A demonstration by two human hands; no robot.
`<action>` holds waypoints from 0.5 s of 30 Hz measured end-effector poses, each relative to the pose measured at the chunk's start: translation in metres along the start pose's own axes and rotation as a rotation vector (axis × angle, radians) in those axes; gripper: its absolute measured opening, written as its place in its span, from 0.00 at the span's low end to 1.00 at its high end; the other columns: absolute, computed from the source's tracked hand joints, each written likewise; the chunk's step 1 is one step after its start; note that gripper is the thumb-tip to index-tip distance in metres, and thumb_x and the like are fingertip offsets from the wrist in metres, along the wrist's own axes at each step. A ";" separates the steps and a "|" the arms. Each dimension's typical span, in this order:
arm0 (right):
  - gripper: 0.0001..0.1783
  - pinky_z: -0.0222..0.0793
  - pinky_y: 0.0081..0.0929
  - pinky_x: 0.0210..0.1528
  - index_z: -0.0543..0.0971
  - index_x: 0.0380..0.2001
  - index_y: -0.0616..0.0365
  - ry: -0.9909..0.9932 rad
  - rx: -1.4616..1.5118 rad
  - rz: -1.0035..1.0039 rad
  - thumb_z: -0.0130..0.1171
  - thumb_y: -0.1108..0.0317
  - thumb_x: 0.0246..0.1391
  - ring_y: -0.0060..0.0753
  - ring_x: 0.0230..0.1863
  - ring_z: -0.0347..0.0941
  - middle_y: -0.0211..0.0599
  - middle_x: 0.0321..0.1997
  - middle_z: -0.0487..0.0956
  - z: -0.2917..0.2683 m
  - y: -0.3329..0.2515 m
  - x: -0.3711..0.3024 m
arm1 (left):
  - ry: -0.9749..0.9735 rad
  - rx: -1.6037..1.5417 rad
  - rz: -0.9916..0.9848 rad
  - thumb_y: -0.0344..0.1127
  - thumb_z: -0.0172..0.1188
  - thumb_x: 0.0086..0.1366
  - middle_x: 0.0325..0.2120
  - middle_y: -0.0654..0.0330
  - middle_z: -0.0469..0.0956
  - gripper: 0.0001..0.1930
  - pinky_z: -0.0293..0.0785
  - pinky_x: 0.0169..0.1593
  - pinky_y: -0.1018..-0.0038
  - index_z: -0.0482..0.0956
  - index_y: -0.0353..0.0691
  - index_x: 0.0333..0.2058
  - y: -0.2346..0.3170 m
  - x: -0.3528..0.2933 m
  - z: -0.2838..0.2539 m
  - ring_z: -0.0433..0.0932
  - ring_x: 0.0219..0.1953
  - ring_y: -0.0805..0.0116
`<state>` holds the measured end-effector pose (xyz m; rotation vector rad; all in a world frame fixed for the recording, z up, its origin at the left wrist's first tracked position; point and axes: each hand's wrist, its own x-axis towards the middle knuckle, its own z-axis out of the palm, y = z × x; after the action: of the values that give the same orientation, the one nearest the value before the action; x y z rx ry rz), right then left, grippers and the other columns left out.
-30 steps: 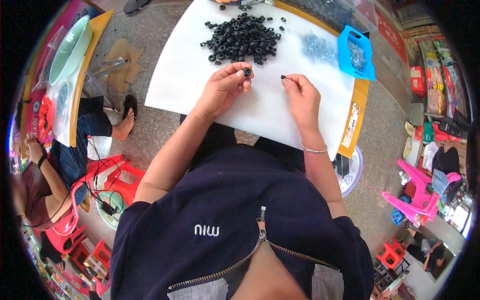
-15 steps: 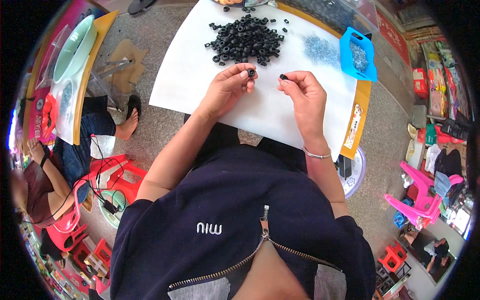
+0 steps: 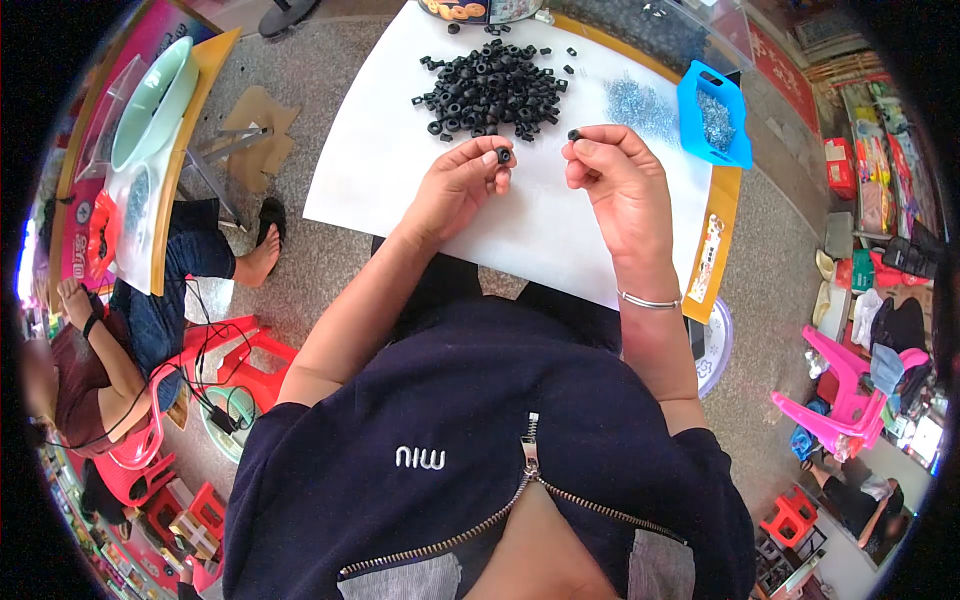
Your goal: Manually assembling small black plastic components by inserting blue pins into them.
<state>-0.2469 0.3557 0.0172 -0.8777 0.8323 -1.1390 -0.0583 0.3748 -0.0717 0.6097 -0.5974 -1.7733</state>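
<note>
Between the thumb and fingers of my left hand [image 3: 463,185] sits a small round black plastic part [image 3: 504,155] with a hole in its end. My right hand [image 3: 622,180] pinches another small black part [image 3: 574,134] at its fingertips. Both hands are raised over the white tabletop [image 3: 350,170], a short gap apart. Just beyond the left hand lies a heap of similar black parts [image 3: 490,88]. To the right, a spread of tiny clear-blue pieces [image 3: 640,108] lies on the white surface.
A blue plastic basket [image 3: 743,125] with more tiny pieces stands at the table's right edge. A round tin [image 3: 480,10] is at the far edge. On the left, a person [image 3: 100,370] sits by another table with a pale green basin [image 3: 150,100].
My right hand has risen slightly away from me, its wrist turned, still pinching its black part. My left hand has shifted only slightly, keeping its part.
</note>
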 end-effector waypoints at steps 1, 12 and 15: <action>0.06 0.70 0.17 0.31 0.78 0.32 0.63 0.008 -0.052 -0.018 0.60 0.76 0.48 0.21 0.26 0.74 0.35 0.27 0.79 0.002 0.002 0.000 | -0.001 0.013 0.006 0.32 0.52 0.65 0.36 0.59 0.73 0.13 0.69 0.38 0.79 0.71 0.32 0.45 0.000 -0.001 -0.001 0.71 0.32 0.74; 0.06 0.69 0.18 0.32 0.78 0.33 0.64 0.028 -0.703 -0.339 0.59 0.76 0.49 0.19 0.29 0.73 0.33 0.30 0.79 0.012 0.053 -0.001 | 0.011 0.018 -0.025 0.32 0.52 0.65 0.31 0.59 0.75 0.13 0.71 0.37 0.79 0.70 0.31 0.46 0.002 -0.002 0.000 0.73 0.30 0.73; 0.06 0.69 0.18 0.32 0.78 0.33 0.63 0.015 -0.717 -0.358 0.59 0.77 0.49 0.20 0.29 0.73 0.35 0.31 0.79 0.012 0.053 0.000 | 0.011 0.018 -0.033 0.32 0.52 0.65 0.31 0.59 0.75 0.13 0.71 0.37 0.78 0.70 0.31 0.46 0.002 -0.002 0.000 0.73 0.29 0.73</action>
<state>-0.2155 0.3668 -0.0258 -1.6624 1.1531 -1.1600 -0.0562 0.3759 -0.0703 0.6453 -0.5996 -1.7955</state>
